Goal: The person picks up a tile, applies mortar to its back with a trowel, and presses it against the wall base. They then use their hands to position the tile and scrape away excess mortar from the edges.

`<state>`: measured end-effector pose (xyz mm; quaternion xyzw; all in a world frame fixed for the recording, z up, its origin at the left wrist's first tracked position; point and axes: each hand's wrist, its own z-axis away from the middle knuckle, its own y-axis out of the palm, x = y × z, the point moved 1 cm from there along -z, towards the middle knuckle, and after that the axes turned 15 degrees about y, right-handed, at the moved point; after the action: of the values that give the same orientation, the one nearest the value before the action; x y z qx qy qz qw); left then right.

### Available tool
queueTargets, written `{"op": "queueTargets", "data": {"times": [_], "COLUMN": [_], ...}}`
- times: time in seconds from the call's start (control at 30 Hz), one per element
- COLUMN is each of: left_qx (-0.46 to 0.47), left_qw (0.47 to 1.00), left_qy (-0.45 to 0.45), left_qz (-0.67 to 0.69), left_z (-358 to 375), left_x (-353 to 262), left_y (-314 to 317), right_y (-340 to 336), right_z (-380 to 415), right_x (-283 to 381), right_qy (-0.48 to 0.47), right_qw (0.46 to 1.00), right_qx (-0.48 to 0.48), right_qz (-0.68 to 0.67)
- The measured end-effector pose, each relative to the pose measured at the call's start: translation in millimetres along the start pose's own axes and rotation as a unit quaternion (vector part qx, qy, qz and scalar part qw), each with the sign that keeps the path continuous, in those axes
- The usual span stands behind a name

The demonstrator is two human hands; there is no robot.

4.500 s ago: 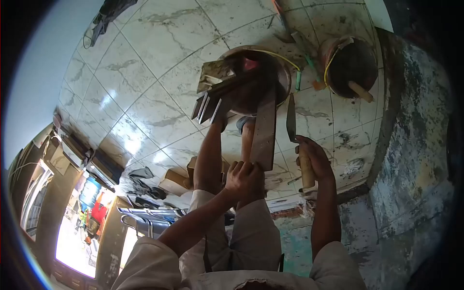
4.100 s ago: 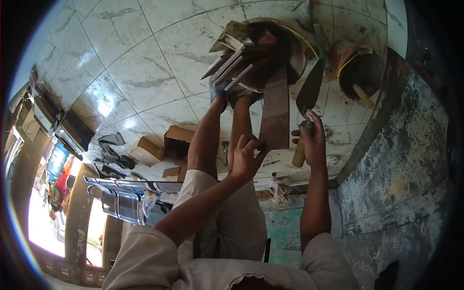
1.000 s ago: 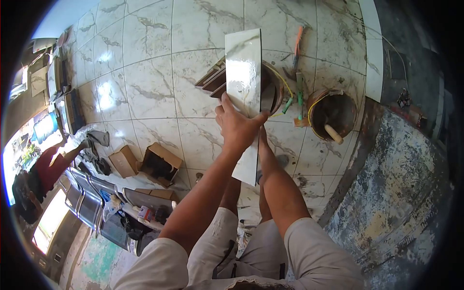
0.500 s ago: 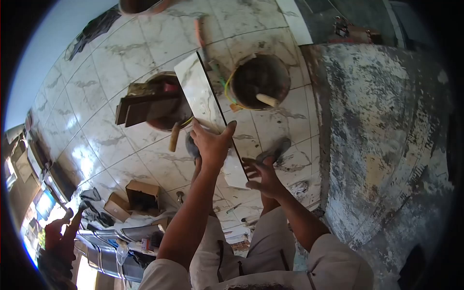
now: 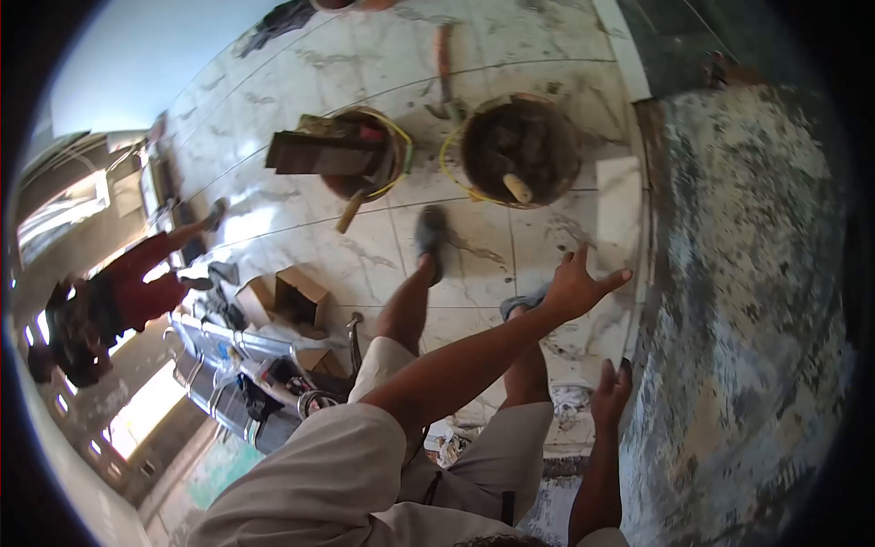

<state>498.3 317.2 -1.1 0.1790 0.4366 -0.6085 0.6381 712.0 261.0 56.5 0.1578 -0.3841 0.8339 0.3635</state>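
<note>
Your left hand (image 5: pixel 572 287) rests open-fingered on the tile (image 5: pixel 618 246). The tile's long axis runs along the wall. Your right hand (image 5: pixel 609 394) grips its near end.

The tile (image 5: pixel 618 246) under the left hand (image 5: pixel 578 284) and right hand (image 5: pixel 611 394) is showing a glossy, smooth marble-look face. To its right, the bare floor patch (image 5: pixel 729 301) is looking rough, matt and mottled grey. Far off, a mortar-caked bucket (image 5: pixel 521 150) is holding a wooden handle (image 5: pixel 518 188).
</note>
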Motion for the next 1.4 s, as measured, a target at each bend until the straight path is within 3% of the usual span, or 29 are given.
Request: {"op": "queueTargets", "data": {"times": [0.03,0.13,0.2,0.23,0.27,0.33,0.4,0.47,0.53,0.73,0.8,0.87,0.93,0.97,1.0,1.03,1.07,1.13,1.2,1.27,1.3,1.37,1.4], "left_qx": [0.042,-0.14,-0.223,-0.299,-0.334,-0.247,-0.088,-0.11,-0.074,-0.077,-0.09,0.001,0.062,-0.013,-0.092,-0.067,-0.037,0.157,0.242,0.292,0.287,0.259,0.198], "left_qw": [0.999,0.981,0.959,0.925,0.914,0.956,0.957,0.931,0.926,0.97,0.994,0.997,0.985,0.876,0.662,0.72,0.773,0.885,0.888,0.873,0.875,0.927,0.955], "left_qy": [0.029,-0.003,-0.123,-0.162,-0.153,-0.135,-0.078,-0.096,-0.059,-0.008,0.006,0.054,0.089,0.274,0.424,0.426,0.423,0.361,0.334,0.289,0.261,0.158,0.144], "left_qz": [0.011,-0.138,-0.127,-0.168,-0.171,0.086,0.264,0.334,0.366,0.232,0.069,0.055,-0.135,-0.397,-0.611,-0.544,-0.471,-0.248,-0.205,-0.262,-0.29,-0.222,-0.166], "left_z": [-7,-45,-84,-99,-123,-159,-194,-202,-207,-254,-275,-308,-303,-304,-300,-273,-238,-200,-176,-173,-190,-215,-245], "left_x": [3,91,174,183,223,242,271,269,272,266,236,230,172,157,141,96,49,21,26,46,70,81,103], "left_y": [-9,-57,-102,-121,-135,-161,-179,-175,-183,-207,-223,-252,-262,-267,-269,-242,-196,-125,-52,16,51,111,143], "right_y": [-9,-24,-27,-23,-19,-9,8,21,39,83,92,97,101,103,105,107,107,107,106,107,106,104,103], "right_z": [-11,-37,-51,-59,-67,-91,-124,-157,-195,-299,-327,-353,-376,-384,-395,-406,-414,-421,-431,-436,-436,-437,-437], "right_x": [-18,-68,-77,-80,-85,-92,-99,-117,-138,-172,-179,-182,-189,-192,-194,-194,-192,-190,-192,-196,-192,-190,-191], "right_qy": [0.023,0.033,0.039,0.034,0.042,0.004,-0.034,-0.058,-0.088,-0.142,-0.165,-0.204,-0.205,-0.171,-0.139,-0.233,-0.238,-0.212,-0.202,-0.186,-0.198,-0.207,-0.176], "right_qw": [1.0,0.998,0.994,0.996,0.995,0.993,0.99,0.982,0.979,0.971,0.963,0.949,0.948,0.953,0.955,0.928,0.925,0.932,0.93,0.93,0.925,0.92,0.924], "right_qx": [0.014,0.005,-0.012,-0.018,-0.029,-0.035,-0.058,-0.077,-0.094,-0.165,-0.191,-0.22,-0.227,-0.225,-0.225,-0.273,-0.28,-0.278,-0.281,-0.282,-0.295,-0.307,-0.312], "right_qz": [0.009,0.049,0.103,0.082,0.083,0.109,0.127,0.165,0.157,0.103,0.094,0.096,0.082,0.108,0.133,0.097,0.095,0.102,0.124,0.144,0.138,0.127,0.131]}}
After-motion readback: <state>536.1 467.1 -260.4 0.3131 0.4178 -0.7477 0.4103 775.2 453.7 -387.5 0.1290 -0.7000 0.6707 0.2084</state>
